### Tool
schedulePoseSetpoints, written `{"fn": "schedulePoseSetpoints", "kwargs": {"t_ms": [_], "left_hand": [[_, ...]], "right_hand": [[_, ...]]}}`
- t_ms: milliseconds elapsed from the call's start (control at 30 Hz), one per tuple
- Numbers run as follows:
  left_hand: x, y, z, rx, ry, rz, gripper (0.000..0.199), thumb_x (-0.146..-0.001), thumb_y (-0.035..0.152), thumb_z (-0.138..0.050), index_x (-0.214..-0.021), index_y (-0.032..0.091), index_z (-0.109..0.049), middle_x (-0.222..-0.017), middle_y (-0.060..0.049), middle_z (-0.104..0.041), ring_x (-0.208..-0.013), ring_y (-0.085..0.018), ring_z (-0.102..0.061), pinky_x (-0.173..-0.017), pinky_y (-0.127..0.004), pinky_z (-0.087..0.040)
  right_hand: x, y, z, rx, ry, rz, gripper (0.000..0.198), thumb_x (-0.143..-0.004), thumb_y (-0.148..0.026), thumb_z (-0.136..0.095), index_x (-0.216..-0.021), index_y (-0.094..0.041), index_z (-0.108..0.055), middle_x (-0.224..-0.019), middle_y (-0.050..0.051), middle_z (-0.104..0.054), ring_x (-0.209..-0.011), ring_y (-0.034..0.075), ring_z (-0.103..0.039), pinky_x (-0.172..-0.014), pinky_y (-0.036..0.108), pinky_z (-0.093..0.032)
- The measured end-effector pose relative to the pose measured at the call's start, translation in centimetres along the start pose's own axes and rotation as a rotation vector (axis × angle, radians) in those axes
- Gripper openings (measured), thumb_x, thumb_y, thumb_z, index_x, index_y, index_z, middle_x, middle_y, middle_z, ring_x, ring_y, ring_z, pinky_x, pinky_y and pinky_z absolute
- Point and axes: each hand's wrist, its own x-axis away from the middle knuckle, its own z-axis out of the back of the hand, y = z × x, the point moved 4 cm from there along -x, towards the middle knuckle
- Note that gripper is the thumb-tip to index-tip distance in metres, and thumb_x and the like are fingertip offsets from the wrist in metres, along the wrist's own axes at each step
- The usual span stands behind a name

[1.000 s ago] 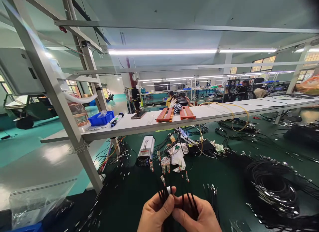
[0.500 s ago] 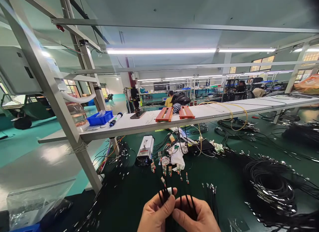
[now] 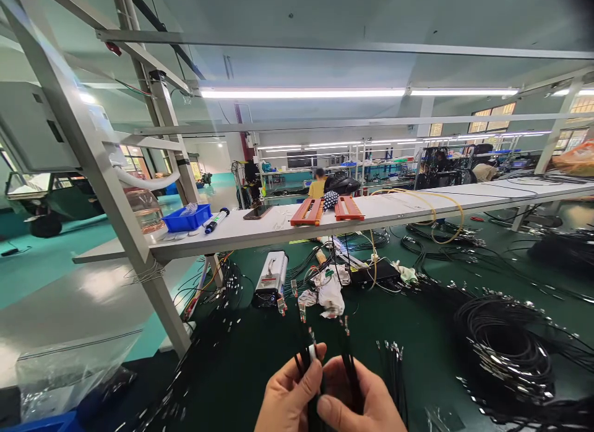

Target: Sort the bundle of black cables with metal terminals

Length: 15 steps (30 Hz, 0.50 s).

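Black thin wires with metal terminal ends, pinched together by left hand and right hand fingers over the dark green counter, long axis toward 12 o'clock, hands equally near.

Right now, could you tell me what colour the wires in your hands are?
Black wires, metal-tipped, clearest in the head view.

Both hands, left hand and right hand, pinch black wires.
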Motion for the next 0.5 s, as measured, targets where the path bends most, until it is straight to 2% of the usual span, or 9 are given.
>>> {"fn": "schedulePoseSetpoints", "kwargs": {"t_ms": [100, 233, 367, 500], "left_hand": [[0.3, 0.0, -0.4, 0.026, -0.005, -0.006, 0.037, -0.048, 0.026, -0.092, -0.080, 0.014, -0.077, -0.068, -0.007, -0.074, -0.067, -0.019, -0.069, -0.067, -0.026, -0.055], [0.1, -0.2, -0.5, 0.072, -0.059, 0.004, 0.036, -0.051, 0.025, -0.091, -0.083, 0.015, -0.077, -0.075, -0.010, -0.076, -0.075, -0.022, -0.071, -0.078, -0.031, -0.055], [-0.1, -0.6, -0.3, 0.098, -0.108, 0.041, 0.030, -0.061, 0.021, -0.086, -0.089, 0.016, -0.077, -0.080, -0.013, -0.077, -0.080, -0.027, -0.071, -0.079, -0.039, -0.054], [-0.1, -0.7, -0.2, 0.096, -0.133, 0.021, 0.033, -0.058, 0.021, -0.087, -0.089, 0.015, -0.077, -0.082, -0.013, -0.077, -0.084, -0.030, -0.071, -0.085, -0.040, -0.053]], "right_hand": [[-0.4, 0.6, -0.2, 0.118, -0.012, -0.041, 0.040, -0.056, -0.045, -0.081, -0.077, -0.015, -0.066, -0.067, 0.003, -0.065, -0.063, 0.018, -0.057, -0.062, 0.030, -0.043], [-0.8, 1.3, 0.1, 0.201, 0.011, -0.038, 0.039, -0.058, -0.048, -0.077, -0.078, -0.015, -0.068, -0.073, 0.006, -0.068, -0.067, 0.021, -0.058, -0.064, 0.032, -0.044], [-0.7, 0.9, -0.1, 0.318, 0.028, -0.050, 0.033, -0.062, -0.043, -0.075, -0.075, -0.014, -0.067, -0.066, 0.003, -0.064, -0.057, 0.015, -0.050, -0.056, 0.028, -0.039], [-0.6, 0.3, -0.7, 0.269, -0.001, -0.049, 0.031, -0.064, -0.042, -0.073, -0.074, -0.014, -0.063, -0.069, 0.007, -0.068, -0.067, 0.022, -0.059, -0.062, 0.030, -0.043]]}}
